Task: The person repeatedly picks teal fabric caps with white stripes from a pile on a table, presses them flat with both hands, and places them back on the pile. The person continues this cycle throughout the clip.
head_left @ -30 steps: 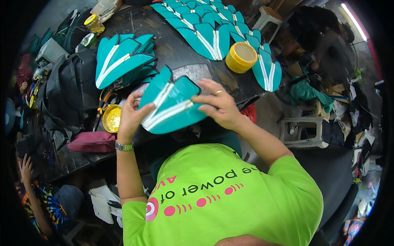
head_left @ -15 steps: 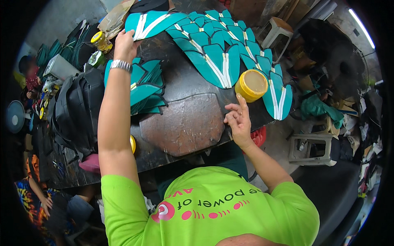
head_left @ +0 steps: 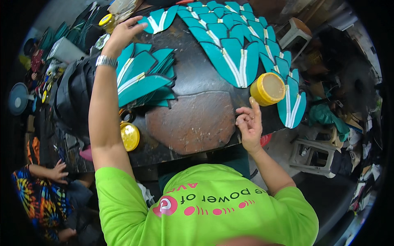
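My left hand point(head_left: 123, 36) is open at the far left of the table, its fingertips beside the left tip of a teal panel with two white zipper strips point(head_left: 158, 20). That panel lies flat. Nearer me sits a stack of similar teal panels point(head_left: 143, 88), fanned unevenly. My right hand point(head_left: 251, 129) hovers by the right end of a worn brown board point(head_left: 191, 123). Its index finger is stretched out with a pale smear on the tip, the other fingers are bent, and nothing is in it. Just beyond that fingertip stands an open yellow jar point(head_left: 269, 90) of tan paste.
Overlapping rows of teal zippered panels point(head_left: 230, 61) cover the far right. A yellow lid point(head_left: 129, 136) lies left of the board, near a black bag point(head_left: 74, 98). Stools point(head_left: 314, 158) stand to the right. Another person's hand point(head_left: 57, 172) shows at lower left.
My left hand has let go of the teal panel, which now lies on the table, and has drawn back left. My right hand keeps its pose by the jar. The view has shifted.
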